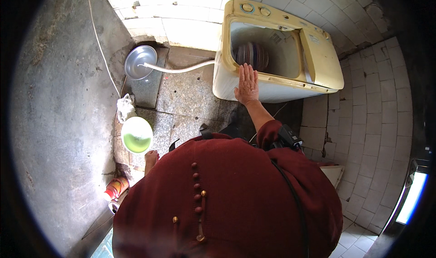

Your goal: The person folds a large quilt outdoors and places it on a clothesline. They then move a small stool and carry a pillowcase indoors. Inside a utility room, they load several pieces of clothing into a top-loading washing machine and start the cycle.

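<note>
My right hand (248, 86) lies flat with its fingers stretched out at the front rim of a cream twin-tub washing machine (318, 53). Just beyond the fingertips, striped cloth (251, 56) sits inside the uncovered left tub. My left hand (151, 158) is low on the left, partly hidden by my body. Its fingers are curled, and whatever they hold, if anything, does not show. Beside it is a pale green basin (137, 134), and I cannot tell whether the hand touches it.
A white hose (181, 70) runs from the machine to a metal basin (141, 62). A white bag (126, 108) lies behind the green basin. A red flask-like container (116, 188) stands by the grey wall (63, 121). Tiled walls (372, 103) enclose the back and right.
</note>
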Available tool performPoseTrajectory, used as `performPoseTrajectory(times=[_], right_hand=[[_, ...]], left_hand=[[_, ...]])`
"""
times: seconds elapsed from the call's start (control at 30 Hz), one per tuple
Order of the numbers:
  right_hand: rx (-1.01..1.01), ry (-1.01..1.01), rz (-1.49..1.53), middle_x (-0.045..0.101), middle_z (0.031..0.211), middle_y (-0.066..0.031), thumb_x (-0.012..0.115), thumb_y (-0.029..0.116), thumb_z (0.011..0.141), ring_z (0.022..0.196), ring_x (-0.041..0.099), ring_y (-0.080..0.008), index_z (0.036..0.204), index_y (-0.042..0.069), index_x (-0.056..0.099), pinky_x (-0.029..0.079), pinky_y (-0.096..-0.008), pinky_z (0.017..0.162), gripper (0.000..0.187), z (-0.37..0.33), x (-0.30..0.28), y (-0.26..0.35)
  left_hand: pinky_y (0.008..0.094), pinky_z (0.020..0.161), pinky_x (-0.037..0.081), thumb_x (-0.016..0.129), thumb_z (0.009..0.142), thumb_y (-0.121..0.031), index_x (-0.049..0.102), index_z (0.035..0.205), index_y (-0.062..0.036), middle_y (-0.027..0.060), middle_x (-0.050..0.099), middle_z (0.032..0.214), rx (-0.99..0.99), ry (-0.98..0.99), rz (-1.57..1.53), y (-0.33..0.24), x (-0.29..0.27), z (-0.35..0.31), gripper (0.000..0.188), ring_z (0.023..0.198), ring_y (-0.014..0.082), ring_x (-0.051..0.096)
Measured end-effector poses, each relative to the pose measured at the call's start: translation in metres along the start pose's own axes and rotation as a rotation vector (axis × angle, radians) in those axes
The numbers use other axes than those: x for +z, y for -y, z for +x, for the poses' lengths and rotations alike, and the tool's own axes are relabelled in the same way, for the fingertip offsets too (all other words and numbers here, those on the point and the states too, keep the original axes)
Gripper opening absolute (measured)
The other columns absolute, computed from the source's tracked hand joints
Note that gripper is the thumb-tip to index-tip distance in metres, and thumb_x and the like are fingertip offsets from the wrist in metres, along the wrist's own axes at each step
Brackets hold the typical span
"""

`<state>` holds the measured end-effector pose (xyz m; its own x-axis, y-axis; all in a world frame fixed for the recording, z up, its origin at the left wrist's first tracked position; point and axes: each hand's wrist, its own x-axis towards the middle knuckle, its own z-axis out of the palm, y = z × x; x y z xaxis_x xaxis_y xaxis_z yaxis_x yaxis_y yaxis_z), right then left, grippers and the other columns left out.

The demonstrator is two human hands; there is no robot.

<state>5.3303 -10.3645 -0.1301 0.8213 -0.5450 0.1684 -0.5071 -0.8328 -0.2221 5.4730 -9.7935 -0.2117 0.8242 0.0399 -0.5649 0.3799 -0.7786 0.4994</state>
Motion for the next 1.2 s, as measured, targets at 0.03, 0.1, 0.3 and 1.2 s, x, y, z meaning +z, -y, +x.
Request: performPoseTrajectory(times=[0.03, 0.1, 0.3, 1.2], right_hand=[[0.004, 0.008, 0.004, 0.020, 0.151, -0.0145, 0.070, 0.028, 0.071, 0.141, 0.016, -0.0299, 0.146, 0.002, 0.014, 0.008, -0.0446, 0.116, 0.097, 0.001, 0.000, -0.001], [0.007, 0.015, 0.005, 0.020, 0.151, -0.0143, 0.070, 0.029, 0.071, 0.141, 0.016, -0.0297, 0.146, 0.002, 0.014, 0.008, -0.0445, 0.116, 0.097, 0.001, 0.000, -0.001], [0.007, 0.019, 0.002, 0.019, 0.151, -0.0141, 0.069, 0.030, 0.072, 0.142, 0.015, -0.0291, 0.146, 0.002, 0.014, 0.007, -0.0442, 0.116, 0.097, 0.000, -0.001, -0.004], [-0.003, -0.002, -0.004, 0.020, 0.151, -0.0133, 0.073, 0.029, 0.069, 0.141, 0.017, -0.0300, 0.145, 0.003, 0.017, 0.010, -0.0457, 0.116, 0.098, -0.007, 0.002, -0.011]], left_hand=[[0.0274, 0.052, 0.048, 0.060, 0.086, -0.014, 0.061, 0.093, 0.0038, 0.0080, 0.061, 0.070, -0.004, 0.020, 0.016, -0.009, 0.000, -0.009, 0.019, 0.059, 0.0157, 0.059], [0.0276, 0.052, 0.049, 0.060, 0.086, -0.014, 0.061, 0.094, 0.0041, 0.0081, 0.061, 0.070, -0.011, 0.027, -0.042, -0.024, 0.001, -0.023, 0.019, 0.059, 0.0157, 0.059], [0.0282, 0.051, 0.049, 0.060, 0.086, -0.014, 0.061, 0.094, 0.0047, 0.0093, 0.062, 0.071, -0.020, -0.023, 0.022, -0.034, 0.002, -0.035, 0.020, 0.058, 0.0161, 0.059], [0.0304, 0.049, 0.047, 0.058, 0.079, -0.023, 0.069, 0.080, -0.0029, 0.0061, 0.064, 0.064, 0.089, -0.052, 0.142, -0.019, 0.027, -0.026, 0.023, 0.052, 0.0146, 0.058]])
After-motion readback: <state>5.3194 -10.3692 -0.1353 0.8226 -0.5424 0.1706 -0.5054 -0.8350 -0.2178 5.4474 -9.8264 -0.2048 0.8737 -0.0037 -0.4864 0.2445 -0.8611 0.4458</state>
